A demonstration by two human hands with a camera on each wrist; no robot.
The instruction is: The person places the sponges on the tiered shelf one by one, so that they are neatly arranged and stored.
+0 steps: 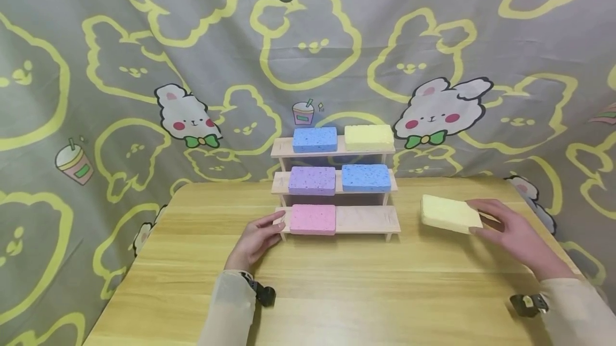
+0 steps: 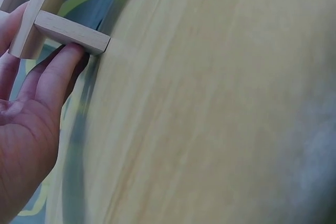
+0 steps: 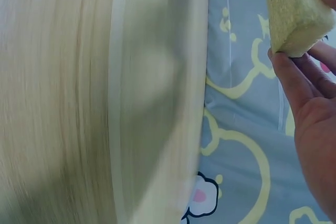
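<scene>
My right hand (image 1: 517, 241) pinches the right end of a yellow sponge (image 1: 449, 213), held tilted above the table to the right of a three-tier wooden rack (image 1: 368, 219). In the right wrist view, thumb and fingers take opposite sides of this sponge (image 3: 296, 11). My left hand (image 1: 255, 241) holds the left end of the rack's lowest shelf; in the left wrist view its fingers lie against the wooden leg (image 2: 73, 31). A pink sponge (image 1: 313, 219) sits on that lowest shelf, beside a bare stretch of wood on the right.
On the middle shelf lie a purple sponge (image 1: 312, 181) and a blue sponge (image 1: 366, 177). The top shelf bears another blue sponge (image 1: 315, 139) and another yellow sponge (image 1: 368, 138). Behind the wood-grain table (image 1: 346, 287) hangs a grey patterned curtain (image 1: 308, 36).
</scene>
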